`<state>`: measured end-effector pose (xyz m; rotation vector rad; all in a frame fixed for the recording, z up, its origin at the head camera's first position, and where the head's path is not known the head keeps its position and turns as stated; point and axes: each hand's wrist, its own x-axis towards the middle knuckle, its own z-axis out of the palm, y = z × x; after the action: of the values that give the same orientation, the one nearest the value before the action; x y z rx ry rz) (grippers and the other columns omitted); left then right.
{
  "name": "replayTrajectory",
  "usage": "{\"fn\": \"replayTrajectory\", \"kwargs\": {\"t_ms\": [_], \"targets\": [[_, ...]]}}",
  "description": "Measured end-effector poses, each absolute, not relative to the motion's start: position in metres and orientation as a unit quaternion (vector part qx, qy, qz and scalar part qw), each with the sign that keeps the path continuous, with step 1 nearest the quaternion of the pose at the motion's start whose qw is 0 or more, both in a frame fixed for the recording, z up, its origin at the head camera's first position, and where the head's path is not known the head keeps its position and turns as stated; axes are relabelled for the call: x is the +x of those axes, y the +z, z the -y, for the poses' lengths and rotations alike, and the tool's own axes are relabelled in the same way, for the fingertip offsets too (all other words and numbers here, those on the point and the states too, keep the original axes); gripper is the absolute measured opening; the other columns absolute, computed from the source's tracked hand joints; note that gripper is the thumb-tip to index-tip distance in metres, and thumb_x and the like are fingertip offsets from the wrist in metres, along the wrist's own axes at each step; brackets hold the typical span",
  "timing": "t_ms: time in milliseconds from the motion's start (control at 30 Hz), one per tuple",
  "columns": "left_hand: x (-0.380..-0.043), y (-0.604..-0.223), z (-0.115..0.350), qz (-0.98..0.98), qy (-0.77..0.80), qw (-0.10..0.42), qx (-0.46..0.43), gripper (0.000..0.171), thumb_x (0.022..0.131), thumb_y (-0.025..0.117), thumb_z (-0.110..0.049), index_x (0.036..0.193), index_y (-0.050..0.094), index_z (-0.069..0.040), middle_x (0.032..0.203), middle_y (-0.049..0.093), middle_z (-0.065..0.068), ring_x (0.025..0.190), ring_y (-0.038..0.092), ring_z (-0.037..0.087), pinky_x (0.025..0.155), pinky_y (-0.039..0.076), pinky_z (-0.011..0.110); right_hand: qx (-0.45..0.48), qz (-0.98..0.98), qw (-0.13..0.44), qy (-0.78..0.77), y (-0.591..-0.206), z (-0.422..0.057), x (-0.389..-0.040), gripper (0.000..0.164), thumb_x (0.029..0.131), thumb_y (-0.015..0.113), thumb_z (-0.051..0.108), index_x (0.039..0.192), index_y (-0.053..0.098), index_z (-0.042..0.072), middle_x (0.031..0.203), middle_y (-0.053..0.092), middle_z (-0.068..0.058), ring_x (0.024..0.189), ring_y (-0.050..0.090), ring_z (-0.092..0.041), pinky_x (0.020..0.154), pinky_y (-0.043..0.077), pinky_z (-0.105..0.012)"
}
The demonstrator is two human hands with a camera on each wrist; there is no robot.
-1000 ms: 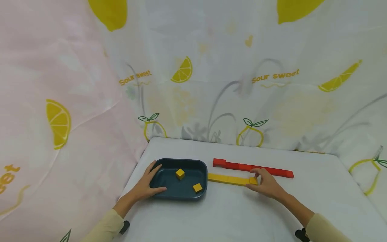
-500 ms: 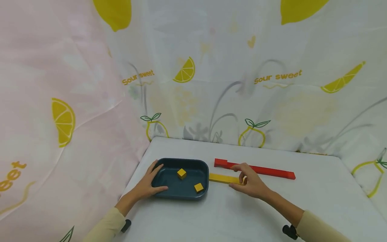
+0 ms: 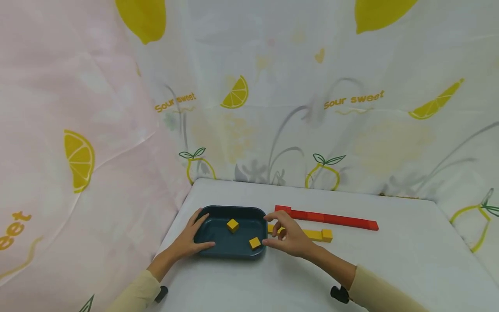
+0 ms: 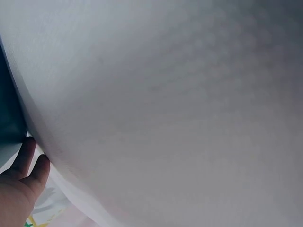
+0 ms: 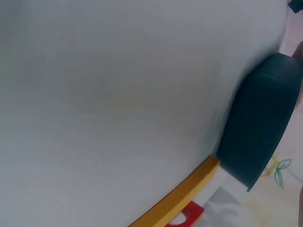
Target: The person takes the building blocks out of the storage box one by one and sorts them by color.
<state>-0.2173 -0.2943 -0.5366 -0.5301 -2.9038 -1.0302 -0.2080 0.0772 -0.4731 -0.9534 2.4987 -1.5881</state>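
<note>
A dark blue tray [image 3: 230, 253] lies on the white table, with one yellow cube [image 3: 232, 225] near its middle and another yellow cube [image 3: 255, 243] near its right end. My left hand [image 3: 190, 240] rests at the left end, fingers and thumb spread over the rim; in the left wrist view two of its fingertips show beside the tray. My right hand [image 3: 291, 237] is at the right end, thumb and index fingertips right at the rim and the other fingers bent. Behind this hand runs a yellow block row [image 3: 312, 235], partly hidden by it.
A red block row [image 3: 331, 219] lies further back, with a raised red block [image 3: 283, 209] at its left end. One yellow block [image 3: 327, 235] stands up at the right end of the yellow row. A lemon-print curtain [image 3: 265, 86] hangs behind the table.
My right hand has moved left from the right end of the yellow row to the tray's right rim, uncovering the end block. The left hand and the tray have stayed in place.
</note>
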Motion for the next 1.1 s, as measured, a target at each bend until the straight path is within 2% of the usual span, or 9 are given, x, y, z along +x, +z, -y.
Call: {"fn": "replayTrajectory", "kwargs": {"t_ms": [167, 267, 433, 533, 633, 800, 1100], "targets": [[-0.218, -0.540, 0.292, 0.927, -0.332, 0.011, -0.172, 0.099, 0.079, 0.078, -0.049, 0.156, 0.029, -0.012, 0.164, 0.010, 0.020, 0.146, 0.022, 0.048, 0.104, 0.032, 0.073, -0.330, -0.773, 0.035, -0.541, -0.476, -0.051, -0.211, 0.055, 0.084, 0.080, 0.021, 0.132, 0.054, 0.016, 0.127, 0.054, -0.009, 0.081, 0.060, -0.020, 0.064, 0.057, -0.027], [-0.217, -0.541, 0.293, 0.928, -0.332, 0.009, -0.170, 0.099, 0.079, 0.078, -0.050, 0.156, 0.029, -0.013, 0.164, 0.009, 0.020, 0.146, 0.021, 0.048, 0.104, 0.032, 0.073, -0.303, -0.775, 0.044, -0.553, -0.478, -0.033, -0.213, 0.051, 0.089, 0.076, 0.026, 0.134, 0.053, 0.017, 0.128, 0.053, -0.009, 0.081, 0.059, -0.013, 0.066, 0.055, -0.023], [-0.216, -0.538, 0.295, 0.929, -0.333, 0.009, -0.161, 0.100, 0.077, 0.079, -0.050, 0.156, 0.029, -0.014, 0.165, 0.008, 0.018, 0.146, 0.021, 0.047, 0.104, 0.032, 0.073, -0.236, -0.773, 0.055, -0.586, -0.478, 0.004, -0.217, 0.046, 0.094, 0.069, 0.022, 0.136, 0.053, 0.011, 0.129, 0.053, -0.015, 0.082, 0.058, -0.015, 0.064, 0.051, -0.019], [-0.217, -0.537, 0.293, 0.927, -0.334, 0.011, -0.168, 0.099, 0.078, 0.079, -0.049, 0.156, 0.030, -0.013, 0.164, 0.009, 0.020, 0.145, 0.021, 0.049, 0.103, 0.032, 0.074, -0.240, -0.769, 0.053, -0.591, -0.490, 0.019, -0.222, 0.050, 0.093, 0.071, 0.024, 0.136, 0.051, 0.008, 0.129, 0.052, -0.019, 0.084, 0.060, -0.015, 0.065, 0.052, -0.020], [-0.216, -0.538, 0.292, 0.927, -0.331, 0.014, -0.174, 0.099, 0.078, 0.079, -0.048, 0.156, 0.030, -0.012, 0.164, 0.010, 0.022, 0.144, 0.023, 0.051, 0.102, 0.033, 0.074, -0.249, -0.776, 0.055, -0.577, -0.510, 0.028, -0.230, 0.058, 0.091, 0.073, 0.031, 0.138, 0.049, 0.008, 0.131, 0.051, -0.020, 0.089, 0.061, -0.013, 0.071, 0.053, -0.020], [-0.213, -0.542, 0.293, 0.927, -0.333, 0.007, -0.170, 0.100, 0.077, 0.080, -0.048, 0.156, 0.030, -0.012, 0.164, 0.009, 0.021, 0.144, 0.023, 0.051, 0.101, 0.033, 0.075, -0.227, -0.792, 0.063, -0.564, -0.523, 0.040, -0.237, 0.068, 0.087, 0.076, 0.037, 0.140, 0.047, 0.007, 0.131, 0.047, -0.020, 0.095, 0.061, -0.016, 0.075, 0.053, -0.021], [-0.218, -0.539, 0.294, 0.928, -0.333, 0.010, -0.168, 0.099, 0.077, 0.080, -0.048, 0.155, 0.030, -0.013, 0.164, 0.009, 0.020, 0.145, 0.021, 0.050, 0.102, 0.032, 0.074, -0.183, -0.825, 0.056, -0.532, -0.529, 0.056, -0.251, 0.069, 0.082, 0.080, 0.040, 0.137, 0.052, 0.008, 0.129, 0.049, -0.019, 0.082, 0.053, -0.011, 0.073, 0.050, -0.021]]}}
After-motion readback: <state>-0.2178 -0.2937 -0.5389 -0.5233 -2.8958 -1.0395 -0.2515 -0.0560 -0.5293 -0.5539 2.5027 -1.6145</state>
